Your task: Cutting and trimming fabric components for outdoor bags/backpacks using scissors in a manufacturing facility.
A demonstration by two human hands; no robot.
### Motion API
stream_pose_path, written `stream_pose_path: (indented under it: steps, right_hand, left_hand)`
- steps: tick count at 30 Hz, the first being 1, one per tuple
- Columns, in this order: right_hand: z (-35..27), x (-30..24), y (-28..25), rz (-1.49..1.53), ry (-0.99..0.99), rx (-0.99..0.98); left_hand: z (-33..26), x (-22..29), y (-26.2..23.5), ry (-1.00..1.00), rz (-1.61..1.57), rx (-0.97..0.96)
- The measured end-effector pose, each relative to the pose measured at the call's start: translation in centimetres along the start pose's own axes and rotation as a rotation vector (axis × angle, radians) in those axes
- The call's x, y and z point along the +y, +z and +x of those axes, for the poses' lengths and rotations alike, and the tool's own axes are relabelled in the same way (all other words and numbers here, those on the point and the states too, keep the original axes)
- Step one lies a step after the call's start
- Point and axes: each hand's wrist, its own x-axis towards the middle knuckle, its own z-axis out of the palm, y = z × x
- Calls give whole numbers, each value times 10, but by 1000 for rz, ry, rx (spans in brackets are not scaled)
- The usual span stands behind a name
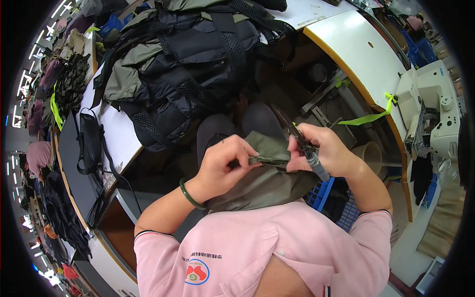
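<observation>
Olive-green fabric (pixel 262 185) lies across my lap, its folded edge drawn taut between my hands. My left hand (pixel 222 161) is closed, pinching that edge between thumb and fingers. At the other end of the edge, my right hand (pixel 324 148) pinches the fabric with its thumb and a finger. The same hand also holds a pair of dark scissors (pixel 289 123), blades pointing up and away, with a grey wrapped handle (pixel 316 166) coming out below the fingers. Whether the blades are apart is hard to make out.
Black and olive backpacks (pixel 193 59) are heaped on the white table ahead. A sewing machine (pixel 438 109) stands at the right, with a yellow-green strip (pixel 366 119) tied nearby. A blue basket (pixel 321 193) sits beside my lap. A black pouch with straps (pixel 89 141) lies left.
</observation>
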Motion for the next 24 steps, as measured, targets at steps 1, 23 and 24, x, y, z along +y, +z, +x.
stream_pose_path:
  steps: [1,23,24]
  right_hand:
    - [-3,2,-2,-139,-89,9]
    - [-17,-12,-41,-1082,-501,24]
    - [-16,-11,-40,-1075,-505,22]
  left_hand:
    - [-1,3,-2,220,250,-35]
    - [-6,3,1,459,317,-85]
    - [-6,3,1,459,317,-86]
